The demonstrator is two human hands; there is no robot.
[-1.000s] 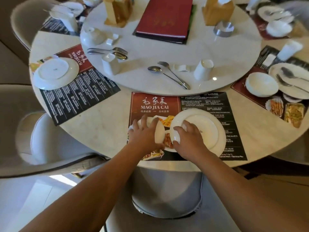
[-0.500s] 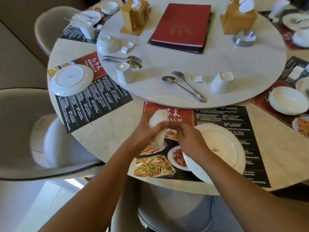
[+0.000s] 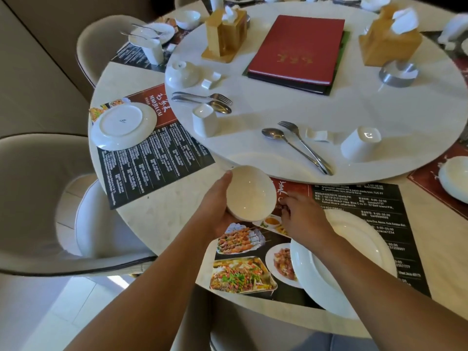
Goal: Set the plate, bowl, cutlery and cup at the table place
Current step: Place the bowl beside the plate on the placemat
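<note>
left hand (image 3: 215, 209) holds bowl (image 3: 250, 192) upright | right hand (image 3: 302, 219) beside it | plate (image 3: 354, 262) on placemat (image 3: 354, 198)

A restaurant dining room; printed menu placemats (image 3: 154, 158) ring the round marble surface (image 3: 162, 206); a red menu folder (image 3: 297, 48) tops the lazy Susan (image 3: 354, 110) at twelve o'clock.

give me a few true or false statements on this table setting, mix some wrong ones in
1. The left hand holds the bowl. True.
2. The bowl is upside down. False: its opening faces up.
3. The plate lies on the placemat. True.
4. The spoon and fork lie on the plate. False: both lie on the turntable.
</note>
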